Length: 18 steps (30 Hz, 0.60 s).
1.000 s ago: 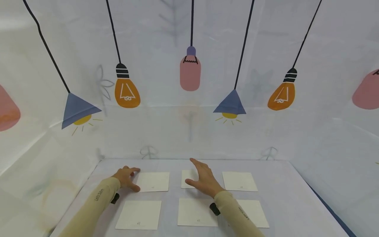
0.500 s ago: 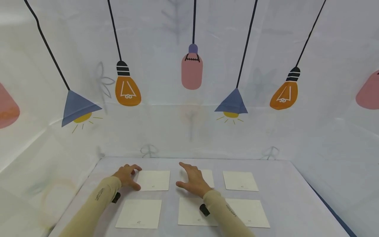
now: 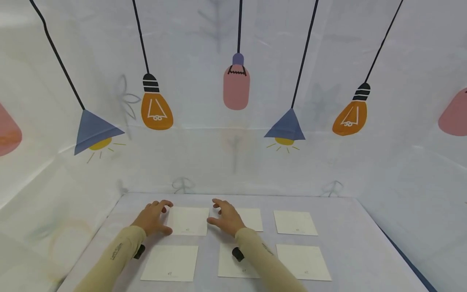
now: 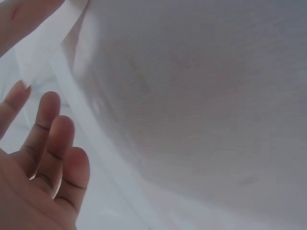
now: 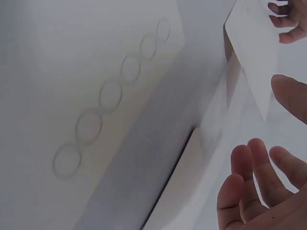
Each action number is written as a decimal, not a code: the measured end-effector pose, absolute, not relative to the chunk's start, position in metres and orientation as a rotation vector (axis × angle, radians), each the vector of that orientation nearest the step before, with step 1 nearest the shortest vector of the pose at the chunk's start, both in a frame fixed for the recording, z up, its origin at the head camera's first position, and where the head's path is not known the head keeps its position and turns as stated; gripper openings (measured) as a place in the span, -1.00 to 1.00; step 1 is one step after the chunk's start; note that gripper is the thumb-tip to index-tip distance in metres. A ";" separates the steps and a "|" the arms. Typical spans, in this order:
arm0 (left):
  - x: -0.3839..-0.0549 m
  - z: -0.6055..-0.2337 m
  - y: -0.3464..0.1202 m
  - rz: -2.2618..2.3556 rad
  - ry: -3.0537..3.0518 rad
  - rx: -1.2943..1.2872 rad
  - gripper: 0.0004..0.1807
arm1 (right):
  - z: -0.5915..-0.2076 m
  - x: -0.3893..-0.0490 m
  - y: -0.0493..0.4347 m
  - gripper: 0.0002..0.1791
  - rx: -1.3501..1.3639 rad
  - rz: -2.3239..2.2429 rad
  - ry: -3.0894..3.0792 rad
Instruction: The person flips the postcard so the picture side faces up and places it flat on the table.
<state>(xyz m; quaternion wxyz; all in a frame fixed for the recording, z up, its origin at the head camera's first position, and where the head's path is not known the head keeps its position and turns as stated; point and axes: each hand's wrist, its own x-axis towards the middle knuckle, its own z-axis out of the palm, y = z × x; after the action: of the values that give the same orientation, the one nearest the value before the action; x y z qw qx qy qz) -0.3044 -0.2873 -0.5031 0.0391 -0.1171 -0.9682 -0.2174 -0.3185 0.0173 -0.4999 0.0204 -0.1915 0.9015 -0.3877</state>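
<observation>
A white card at the back left lies between my two hands. My left hand pinches its left edge, thumb near the front corner and index finger near the back one. In the left wrist view, a fingertip meets the corner of the card, while the other fingers are loosely bent. My right hand is held open past the card's right edge, over the left part of the back middle card. The right wrist view shows its thumb apart from the held card.
Further white cards lie flat on the pale table: back right, front left, front middle and front right. My right forearm crosses the front middle one. A white cloth wall with printed lamps rises behind.
My right hand has moved left, from over the back middle card to beside the back left card's right edge. The back left card's far edge has risen slightly in view; my left hand has barely shifted.
</observation>
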 end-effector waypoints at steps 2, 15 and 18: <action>-0.303 -0.505 -0.288 -0.662 -2.966 -0.346 -0.06 | -0.500 -0.318 0.014 -0.26 -0.554 -1.234 2.765; -0.298 -0.503 -0.290 -0.754 -2.924 -0.376 -0.04 | -0.508 -0.314 0.000 -0.46 -0.525 -1.333 2.820; -0.297 -0.500 -0.291 -0.753 -2.895 -0.368 -0.06 | -0.507 -0.313 -0.001 -0.48 -0.533 -1.353 2.835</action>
<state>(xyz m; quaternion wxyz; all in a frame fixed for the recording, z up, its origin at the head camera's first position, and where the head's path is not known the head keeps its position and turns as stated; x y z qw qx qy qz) -0.2967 -0.2912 -0.4997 0.0637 -0.1219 -0.9586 -0.2493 -0.3131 -0.0006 -0.5066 -0.0223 -0.1673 0.8895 -0.4246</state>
